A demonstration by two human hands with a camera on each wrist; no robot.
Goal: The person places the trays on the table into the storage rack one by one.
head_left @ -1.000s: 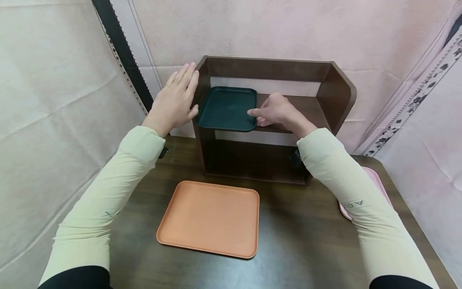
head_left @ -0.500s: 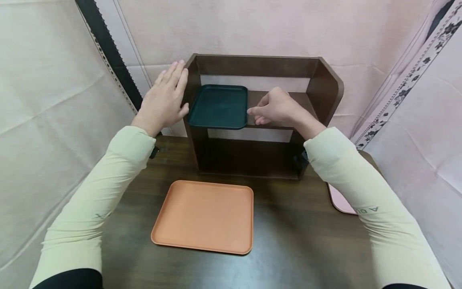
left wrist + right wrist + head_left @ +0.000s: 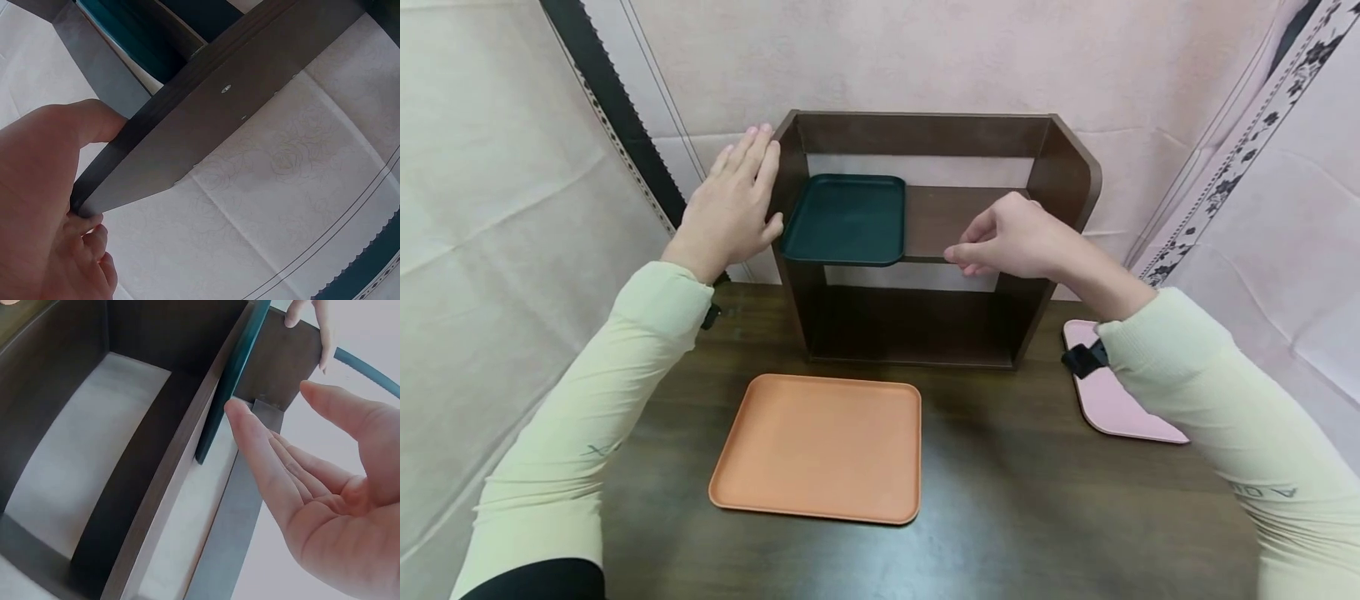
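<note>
A dark green tray (image 3: 846, 221) lies on the left part of the upper shelf of a brown two-tier rack (image 3: 955, 217). My left hand (image 3: 726, 204) rests against the rack's left side panel (image 3: 187, 119), fingers straight and the thumb toward the panel's front edge. Just right of the tray, in front of the upper shelf, my right hand (image 3: 1018, 237) hangs with loosely bent fingers and holds nothing. In the right wrist view, thumb and forefinger of that hand stand apart, and the green tray (image 3: 234, 375) shows beyond the fingertips.
An orange tray (image 3: 820, 450) lies on the dark wooden table (image 3: 1000, 500) in front of the rack. To the right, a pink tray (image 3: 1120, 408) is partly hidden under the right sleeve (image 3: 1225, 400). White cloth (image 3: 925, 58) hangs behind and at both sides.
My right hand has come off the green tray's right edge and moved to the right. The left hand stays at the side panel. The view has shifted slightly, and more of the pink tray shows.
</note>
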